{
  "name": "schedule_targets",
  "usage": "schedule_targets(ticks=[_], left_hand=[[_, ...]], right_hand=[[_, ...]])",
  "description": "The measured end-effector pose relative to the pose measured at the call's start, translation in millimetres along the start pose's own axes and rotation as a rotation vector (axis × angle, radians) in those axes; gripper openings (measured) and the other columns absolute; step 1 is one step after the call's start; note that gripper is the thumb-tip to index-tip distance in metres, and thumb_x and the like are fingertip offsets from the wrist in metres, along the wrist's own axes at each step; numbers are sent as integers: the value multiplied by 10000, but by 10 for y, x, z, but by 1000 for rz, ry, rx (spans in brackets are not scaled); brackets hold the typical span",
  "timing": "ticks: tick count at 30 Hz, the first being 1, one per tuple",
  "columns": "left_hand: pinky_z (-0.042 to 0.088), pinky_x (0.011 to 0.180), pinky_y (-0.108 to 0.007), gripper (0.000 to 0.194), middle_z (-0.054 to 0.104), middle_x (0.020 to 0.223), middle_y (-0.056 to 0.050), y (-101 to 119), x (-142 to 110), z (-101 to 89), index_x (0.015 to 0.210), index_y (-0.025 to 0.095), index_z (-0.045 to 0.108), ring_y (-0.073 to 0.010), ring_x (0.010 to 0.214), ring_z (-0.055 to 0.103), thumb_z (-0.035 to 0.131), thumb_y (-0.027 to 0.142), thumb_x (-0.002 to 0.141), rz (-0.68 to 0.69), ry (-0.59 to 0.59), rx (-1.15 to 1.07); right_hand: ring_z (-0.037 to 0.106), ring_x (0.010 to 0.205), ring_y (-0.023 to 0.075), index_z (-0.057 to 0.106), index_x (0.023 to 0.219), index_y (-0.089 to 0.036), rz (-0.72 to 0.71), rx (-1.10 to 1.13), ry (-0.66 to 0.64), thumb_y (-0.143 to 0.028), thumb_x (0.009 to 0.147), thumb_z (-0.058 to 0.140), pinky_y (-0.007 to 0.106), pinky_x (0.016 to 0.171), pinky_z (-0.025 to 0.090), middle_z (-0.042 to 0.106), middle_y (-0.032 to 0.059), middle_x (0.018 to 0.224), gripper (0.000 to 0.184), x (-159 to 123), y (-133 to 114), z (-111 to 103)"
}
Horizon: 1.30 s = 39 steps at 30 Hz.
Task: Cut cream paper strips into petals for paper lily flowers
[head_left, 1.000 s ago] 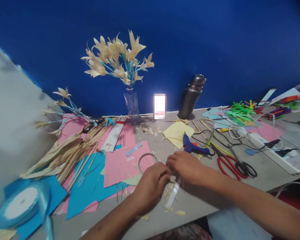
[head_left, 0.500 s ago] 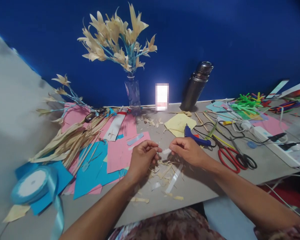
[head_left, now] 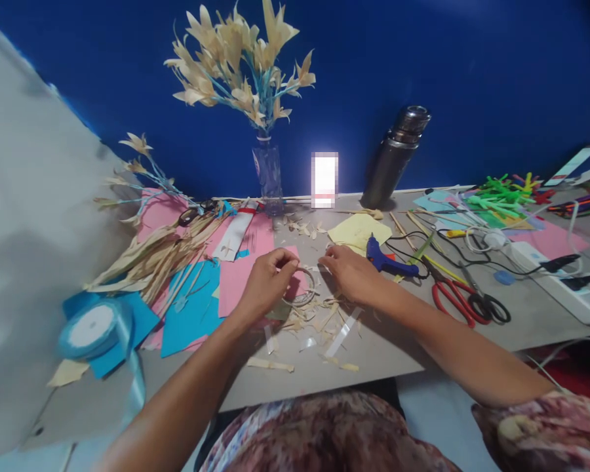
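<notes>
My left hand [head_left: 270, 278] is closed in a pinch at the edge of a thin, see-through ring [head_left: 313, 288], which looks like a nearly used-up roll of clear tape. Pink paper shows through its middle. A short gap to the right, my right hand [head_left: 351, 270] has its fingertips pressed together; what they hold, if anything, is too small to make out. Below both hands lie dry husk scraps [head_left: 299, 321] and a clear strip [head_left: 343, 333]. Just beyond my right hand is a blue glue gun [head_left: 391, 262] by a yellow paper [head_left: 358, 229].
Dried husks [head_left: 137, 265], blue sheets [head_left: 191, 321] and a ribbon spool [head_left: 91, 328] lie left. A bottle [head_left: 268, 174] of husk flowers [head_left: 236, 59] and a flask [head_left: 396, 160] stand behind. Red-handled scissors [head_left: 447, 301], cords and a power strip [head_left: 550, 278] are right.
The ring now shows plainly at my left hand. My right fingers have moved slightly up and left. The whole view has shifted a little, with more of my lap showing.
</notes>
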<state>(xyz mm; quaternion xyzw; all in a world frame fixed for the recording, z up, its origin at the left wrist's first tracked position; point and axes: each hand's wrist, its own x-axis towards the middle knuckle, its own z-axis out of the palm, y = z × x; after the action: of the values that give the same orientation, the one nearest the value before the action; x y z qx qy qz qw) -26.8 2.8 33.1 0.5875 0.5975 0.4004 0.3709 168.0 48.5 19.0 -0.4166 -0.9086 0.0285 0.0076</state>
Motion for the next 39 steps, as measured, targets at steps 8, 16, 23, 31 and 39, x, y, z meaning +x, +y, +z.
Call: schedule_targets(ticks=[8,16,23,31,39], left_hand=[[415,676,-302,151,711,847,-38,4,-76,-458,821,199,659,-201,773,624,516,240,849,100,-124,474],[406,694,-317,193,686,892,-85,-90,-104,-220,808,201,631,-233,847,610,452,190,876,66,-136,728],[447,838,-377,164,652,1002,-130,-142,-301,-152,909,167,673,-276,1031,538,515,179,864,268,-399,849],[443,801,-345,120,671,931,-99,8,-320,-246,866,172,663,-254,969,578,544,186,870,286,-440,753],[411,661,-308,209,700,909,-74,135,-389,-256,996,206,629,-222,788,628,429,218,935,210,-348,675]], right_hand=[[627,847,220,724,912,-194,-115,82,-199,-198,948,516,279,648,355,714,86,910,211,-402,-63,-104],[671,822,254,721,895,-179,71,204,-20,-428,948,534,295,644,376,745,126,901,316,50,-354,-38],[597,658,174,666,716,-166,89,458,2,-246,871,536,258,576,359,687,48,703,217,186,-248,-58],[495,530,119,645,791,-174,120,1027,199,-423,888,560,243,508,377,628,2,663,280,153,10,-292],[595,644,183,670,829,-177,58,858,83,-344,835,577,281,597,415,669,15,695,191,390,-116,171]])
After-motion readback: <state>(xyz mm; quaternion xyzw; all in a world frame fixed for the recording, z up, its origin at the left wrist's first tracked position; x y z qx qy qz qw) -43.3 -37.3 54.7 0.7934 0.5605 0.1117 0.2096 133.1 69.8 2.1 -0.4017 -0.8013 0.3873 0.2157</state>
